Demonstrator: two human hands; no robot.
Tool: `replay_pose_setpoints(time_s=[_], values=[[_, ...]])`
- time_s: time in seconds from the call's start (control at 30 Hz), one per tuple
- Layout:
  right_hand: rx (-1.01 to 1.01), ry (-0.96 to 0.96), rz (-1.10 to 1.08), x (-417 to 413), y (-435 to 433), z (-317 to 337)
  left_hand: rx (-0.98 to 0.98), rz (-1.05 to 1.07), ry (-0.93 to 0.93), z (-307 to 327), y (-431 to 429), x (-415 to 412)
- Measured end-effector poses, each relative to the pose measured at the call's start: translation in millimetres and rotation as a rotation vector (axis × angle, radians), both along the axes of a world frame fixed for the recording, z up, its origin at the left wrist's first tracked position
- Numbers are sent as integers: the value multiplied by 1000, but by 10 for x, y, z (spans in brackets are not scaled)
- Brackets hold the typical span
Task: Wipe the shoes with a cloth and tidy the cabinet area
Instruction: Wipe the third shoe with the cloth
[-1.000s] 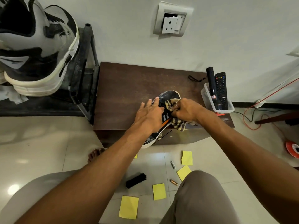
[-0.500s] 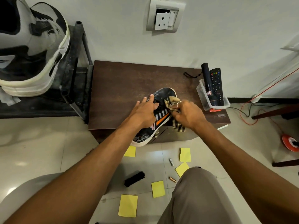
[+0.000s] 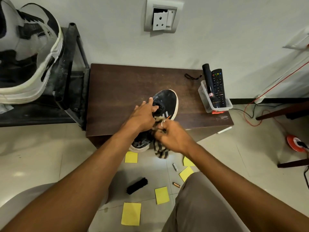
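- lying on the counter (image 3: 117, 84), the shoe (image 3: 167, 99) is held at its opening by the left grip (image 3: 142, 115).
- the cloth (image 3: 161, 150) is pinched at the shoe's side by the right grip (image 3: 173, 137).

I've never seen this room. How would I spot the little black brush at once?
Find the dark brown cabinet against the wall, then drop to the tiled floor in front of it. Among the yellow sticky notes and two small batteries lies the brush: the only black, bristly, oblong thing there.
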State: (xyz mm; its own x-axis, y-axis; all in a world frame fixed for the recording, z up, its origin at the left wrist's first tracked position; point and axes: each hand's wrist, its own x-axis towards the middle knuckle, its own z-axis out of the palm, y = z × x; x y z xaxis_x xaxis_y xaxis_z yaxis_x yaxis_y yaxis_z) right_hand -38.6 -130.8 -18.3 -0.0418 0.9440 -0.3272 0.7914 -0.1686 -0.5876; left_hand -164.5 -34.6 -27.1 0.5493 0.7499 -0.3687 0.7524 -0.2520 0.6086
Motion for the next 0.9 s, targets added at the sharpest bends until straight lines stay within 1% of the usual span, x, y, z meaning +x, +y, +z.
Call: replay_pose_setpoints(time_s=[0.07, 0.2, 0.23, 0.33, 0.37, 0.4, 0.5, 0.57, 0.7, 0.77, 0.83, 0.9], values=[[-6, 27, 14, -3, -77, 1, -11, 5, 0, 11, -2, -1], [85, -96, -179, 140, 86, -63, -25, 11, -13, 10, -6, -8], [82, -82, -180, 66, 62, -60, -27, 14, -10, 6, -2, -7], [24, 87, -57, -156, -138, -38, -41, 37, -4, -4, 5, -2], [1, 68, -19, -133, -168, -23, -50, 48, -6, -7, 0, 0], [-8, 9, 6, -61, -146, -11, -56, 53, -6, -6, -13, 4], [53, -348, 0, 226, 89, 25, -29, 20, -5, 0, -40, 2], [88, -476, -65, 360, 250, 39, 26, 12, -4, 13, -64, 0], [150, -615, -86, 453, 447, -16, 200, -41, 69, -16, -136, 14], [219, -665, -86, 501, 526, -25, 240, -100, 137, -56, -152, 30], [328, -661, -62, 570, 615, -6, 265, -147, 203, -78, -157, 52], [404, -605, -14, 613, 720, 9, 301, -166, 247, -86, -152, 76]])
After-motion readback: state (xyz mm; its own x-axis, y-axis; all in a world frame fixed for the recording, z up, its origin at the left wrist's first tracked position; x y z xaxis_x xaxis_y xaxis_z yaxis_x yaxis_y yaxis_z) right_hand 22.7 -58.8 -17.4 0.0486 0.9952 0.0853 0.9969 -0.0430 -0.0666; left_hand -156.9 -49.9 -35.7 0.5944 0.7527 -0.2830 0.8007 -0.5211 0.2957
